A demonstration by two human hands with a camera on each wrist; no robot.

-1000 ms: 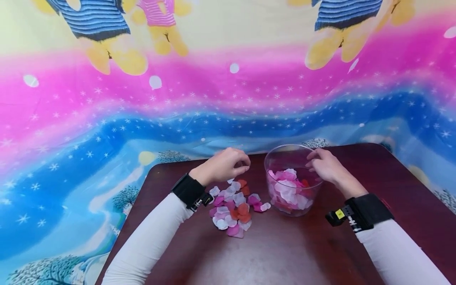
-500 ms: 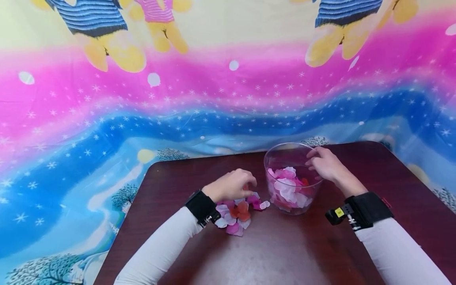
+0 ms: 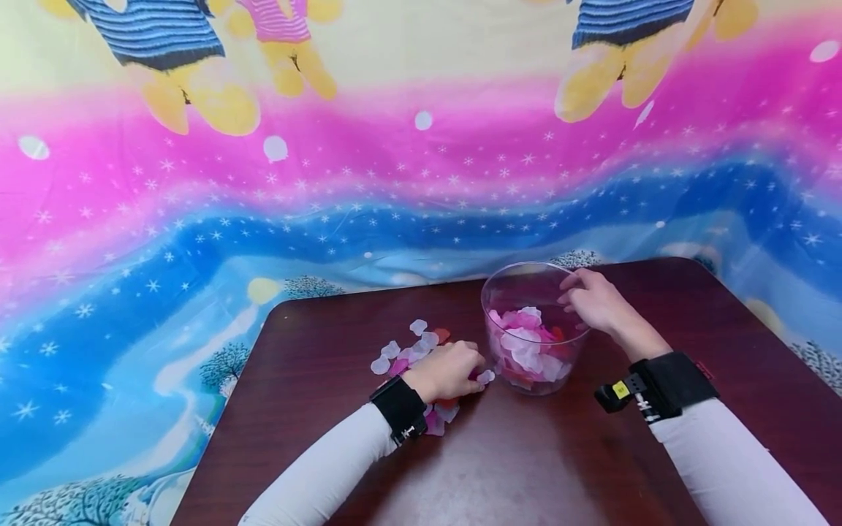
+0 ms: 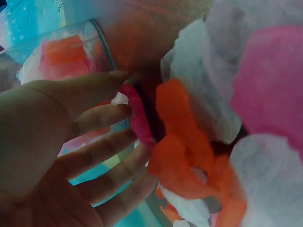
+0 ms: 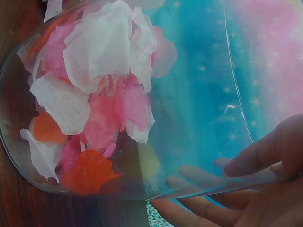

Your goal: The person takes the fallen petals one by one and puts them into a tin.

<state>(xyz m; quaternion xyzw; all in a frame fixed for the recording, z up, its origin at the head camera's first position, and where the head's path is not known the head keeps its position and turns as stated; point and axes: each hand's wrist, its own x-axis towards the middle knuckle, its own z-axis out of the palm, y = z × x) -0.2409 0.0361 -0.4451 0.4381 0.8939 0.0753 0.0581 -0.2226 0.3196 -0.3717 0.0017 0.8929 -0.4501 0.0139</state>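
Observation:
Loose artificial flower petals [image 3: 398, 365] in white, pink and red lie heaped on the table left of a clear round tub [image 3: 486, 313]. My left hand [image 3: 449, 371] is over the heap's right side, hiding part of it. In the left wrist view its fingers are spread and fairly straight, their tips at a magenta petal [image 4: 138, 111] beside orange petals [image 4: 182, 146]. My right hand [image 3: 600, 301] holds the tub's right side near the rim. The right wrist view shows the tub wall between thumb [image 5: 260, 151] and fingers. More petals [image 5: 97, 52] fill the tub's lower part.
The dark reddish-brown table [image 3: 513, 467] reaches back to a colourful printed cloth [image 3: 368, 168] hanging behind it. A small pale petal [image 3: 485, 377] lies between the heap and the tub. Each wrist wears a black strap [image 3: 677, 383] with a small camera.
My left hand has come down from behind the heap, moving right and toward me onto the petals. Several pale petals at the left now lie more spread out. The right hand keeps its hold.

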